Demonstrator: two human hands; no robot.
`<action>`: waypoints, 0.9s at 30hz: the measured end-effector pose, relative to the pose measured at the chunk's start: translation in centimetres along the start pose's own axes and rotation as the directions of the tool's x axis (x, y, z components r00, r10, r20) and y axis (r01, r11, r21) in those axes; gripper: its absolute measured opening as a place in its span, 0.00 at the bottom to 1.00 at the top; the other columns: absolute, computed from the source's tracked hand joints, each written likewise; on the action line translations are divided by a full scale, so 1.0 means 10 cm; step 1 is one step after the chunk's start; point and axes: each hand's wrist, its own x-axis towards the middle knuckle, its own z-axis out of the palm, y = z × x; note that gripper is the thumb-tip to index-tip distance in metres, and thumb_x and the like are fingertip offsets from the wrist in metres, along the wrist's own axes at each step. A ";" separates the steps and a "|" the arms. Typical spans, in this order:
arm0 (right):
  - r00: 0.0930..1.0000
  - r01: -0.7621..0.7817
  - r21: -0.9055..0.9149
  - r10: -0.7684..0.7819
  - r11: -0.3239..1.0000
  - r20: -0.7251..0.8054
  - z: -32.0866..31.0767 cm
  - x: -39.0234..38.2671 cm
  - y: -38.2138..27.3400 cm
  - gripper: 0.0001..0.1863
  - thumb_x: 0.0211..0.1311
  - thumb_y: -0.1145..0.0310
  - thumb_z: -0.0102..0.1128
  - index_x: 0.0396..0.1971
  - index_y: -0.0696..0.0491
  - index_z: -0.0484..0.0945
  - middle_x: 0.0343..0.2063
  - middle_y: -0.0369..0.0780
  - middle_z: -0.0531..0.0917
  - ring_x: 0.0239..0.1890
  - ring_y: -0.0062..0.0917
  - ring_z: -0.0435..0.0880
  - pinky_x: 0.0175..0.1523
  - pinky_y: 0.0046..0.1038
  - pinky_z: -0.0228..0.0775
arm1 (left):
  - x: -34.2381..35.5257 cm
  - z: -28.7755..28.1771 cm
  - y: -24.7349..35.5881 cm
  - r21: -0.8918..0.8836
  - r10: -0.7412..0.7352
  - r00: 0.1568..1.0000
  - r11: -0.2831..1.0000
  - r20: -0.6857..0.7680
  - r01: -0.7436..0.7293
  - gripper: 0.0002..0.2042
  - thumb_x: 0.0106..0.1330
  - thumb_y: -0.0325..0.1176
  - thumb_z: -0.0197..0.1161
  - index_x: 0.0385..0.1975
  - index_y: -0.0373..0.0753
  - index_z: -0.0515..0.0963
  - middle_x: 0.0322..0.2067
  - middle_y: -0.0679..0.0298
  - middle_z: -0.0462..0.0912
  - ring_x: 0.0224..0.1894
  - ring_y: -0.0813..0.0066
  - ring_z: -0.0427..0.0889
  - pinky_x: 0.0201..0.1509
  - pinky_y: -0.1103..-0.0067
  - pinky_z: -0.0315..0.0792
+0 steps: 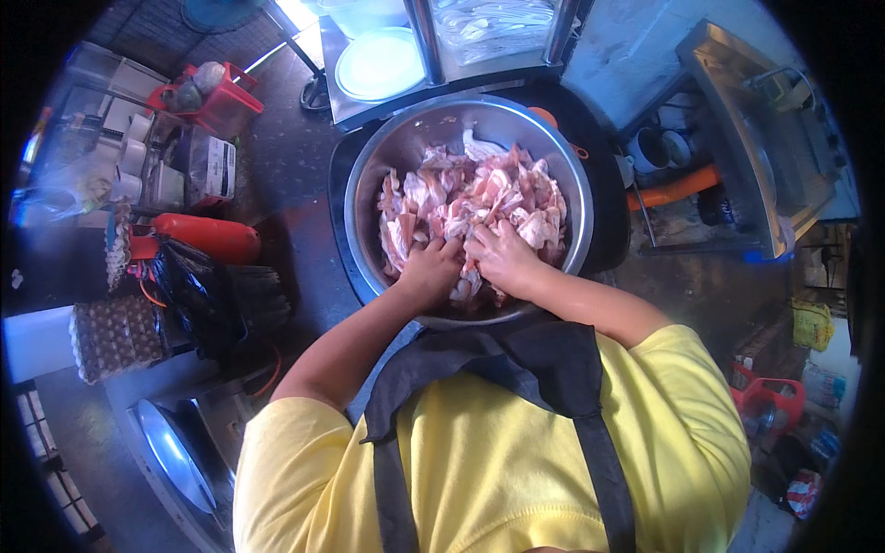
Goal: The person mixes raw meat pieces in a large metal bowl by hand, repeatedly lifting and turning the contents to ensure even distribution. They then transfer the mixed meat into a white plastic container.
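Raw meat pieces [502,189] in the metal bowl [406,138] were touched by the left hand [435,272] and the right hand [505,262]; fingers were bent, but how far closed, and on what, could not be told. Around this grip, spilling was probably prevented by the bowl's high wall. Beyond, a round white object [380,64] was seen.

No words or numbers can be read. On the left, a box [221,169] carries small dark print on its white side, too fine to make out. On the right, a yellow bag [812,325] shows darker marks that may be lettering, though that edge of the view is too blurred to tell. Lower down on the same side, a red and white packet [804,493] with some blue bears a coloured pattern, likewise unreadable.
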 end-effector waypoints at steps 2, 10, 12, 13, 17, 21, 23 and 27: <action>0.999 -0.010 -0.056 0.007 0.998 -0.050 0.09 0.03 0.03 0.10 0.49 0.64 0.57 0.27 0.50 0.85 0.45 0.34 0.74 0.57 0.32 0.67 0.50 0.40 0.63 | 0.04 0.08 0.00 0.029 -0.015 0.999 0.999 -0.050 0.017 0.17 0.47 0.35 0.65 0.39 0.40 0.80 0.46 0.61 0.71 0.51 0.61 0.72 0.46 0.67 0.76; 0.989 -0.094 -0.079 0.084 0.992 -0.119 0.14 -0.04 0.01 0.09 0.50 0.66 0.55 0.27 0.48 0.85 0.44 0.35 0.76 0.61 0.33 0.65 0.64 0.47 0.55 | 0.07 -0.05 0.15 0.081 -0.123 0.992 0.989 0.027 0.120 0.19 0.48 0.35 0.65 0.42 0.37 0.78 0.51 0.59 0.67 0.59 0.58 0.66 0.53 0.62 0.74; 0.989 -0.111 -0.025 0.108 0.994 -0.103 0.11 -0.05 -0.01 0.10 0.51 0.66 0.54 0.27 0.47 0.85 0.44 0.35 0.76 0.62 0.33 0.65 0.66 0.48 0.53 | 0.05 -0.07 0.20 0.079 -0.136 0.990 0.988 0.044 0.133 0.19 0.49 0.34 0.64 0.43 0.38 0.78 0.52 0.58 0.68 0.60 0.58 0.65 0.54 0.61 0.73; 0.983 -0.085 -0.097 0.067 0.992 -0.174 0.09 -0.08 0.00 0.10 0.52 0.64 0.53 0.28 0.48 0.84 0.44 0.33 0.75 0.56 0.30 0.69 0.56 0.43 0.60 | 0.03 -0.07 0.22 0.074 -0.139 0.990 0.988 0.035 0.136 0.19 0.49 0.33 0.64 0.44 0.38 0.78 0.52 0.58 0.68 0.60 0.58 0.65 0.55 0.61 0.72; 0.983 -0.036 -0.189 0.002 0.981 -0.181 0.08 -0.13 0.01 0.09 0.50 0.64 0.55 0.24 0.48 0.84 0.45 0.34 0.75 0.59 0.31 0.67 0.54 0.46 0.63 | 0.02 0.11 0.22 0.083 -0.140 0.989 0.986 -0.045 0.144 0.20 0.49 0.36 0.64 0.45 0.40 0.78 0.53 0.57 0.67 0.59 0.57 0.65 0.56 0.59 0.70; 0.977 -0.004 -0.243 -0.049 0.970 -0.209 0.04 -0.22 0.03 0.10 0.51 0.63 0.55 0.24 0.48 0.84 0.46 0.35 0.76 0.63 0.31 0.64 0.57 0.48 0.61 | -0.01 0.14 0.36 0.123 -0.152 0.985 0.979 -0.077 0.161 0.20 0.47 0.39 0.67 0.43 0.43 0.80 0.52 0.59 0.69 0.58 0.58 0.66 0.56 0.59 0.69; 0.987 0.019 -0.204 -0.051 0.979 -0.155 0.06 -0.26 0.03 0.10 0.51 0.63 0.54 0.27 0.48 0.84 0.46 0.34 0.76 0.63 0.31 0.64 0.57 0.48 0.61 | -0.06 0.10 0.42 0.063 -0.151 0.986 0.986 -0.066 0.156 0.19 0.48 0.39 0.66 0.43 0.44 0.81 0.52 0.58 0.69 0.57 0.58 0.67 0.56 0.58 0.69; 0.990 0.050 -0.233 -0.080 0.971 -0.120 0.06 -0.29 0.01 0.12 0.51 0.63 0.55 0.33 0.47 0.84 0.48 0.34 0.76 0.64 0.29 0.64 0.59 0.50 0.59 | -0.10 0.22 0.46 0.038 -0.192 0.977 0.980 -0.095 0.196 0.17 0.49 0.38 0.64 0.40 0.44 0.82 0.52 0.58 0.69 0.56 0.58 0.68 0.56 0.59 0.69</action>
